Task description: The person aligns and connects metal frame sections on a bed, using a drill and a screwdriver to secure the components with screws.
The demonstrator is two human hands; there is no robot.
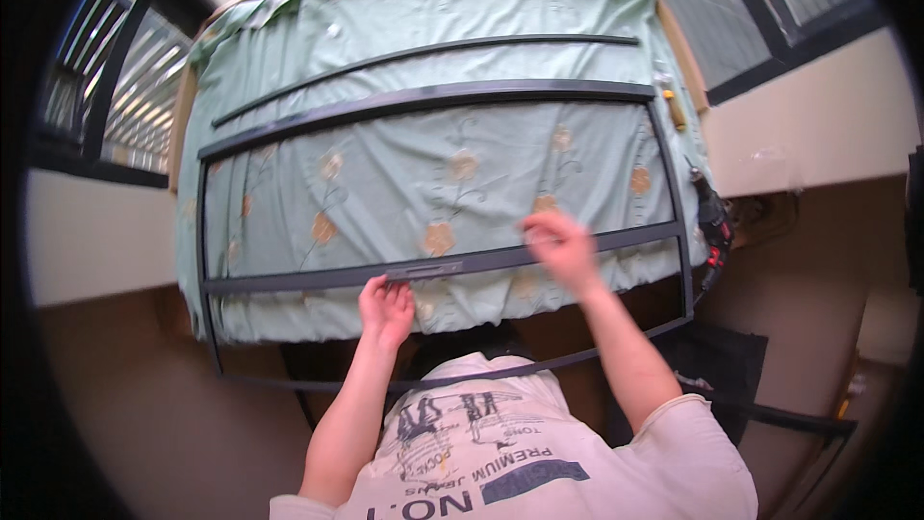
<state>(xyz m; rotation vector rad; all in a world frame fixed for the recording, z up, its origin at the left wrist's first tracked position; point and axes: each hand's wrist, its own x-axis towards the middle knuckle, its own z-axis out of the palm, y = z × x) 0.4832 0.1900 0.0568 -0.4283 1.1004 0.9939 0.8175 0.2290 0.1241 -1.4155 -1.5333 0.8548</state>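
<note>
A dark grey metal frame (616, 239) with a mesh panel (385, 183) lies across a bed-like surface, its near end jutting out over my lap. On the frame's near crossbar sits a slim grey latch plate (423, 271). My left hand (388, 313) is palm up below the bar, its fingertips curled and closed on the plate's left end. Above the bar, to the right of the plate, hovers my right hand (561, 246). Motion smears its fingers, so what they hold, if anything, cannot be made out.
Beneath the frame spreads a green flowered cloth (423, 0). A loose dark bar (423, 53) lies beyond the frame. To the right are a yellow-handled tool (677, 114) and a black and red power tool (712, 226). Windows flank both sides.
</note>
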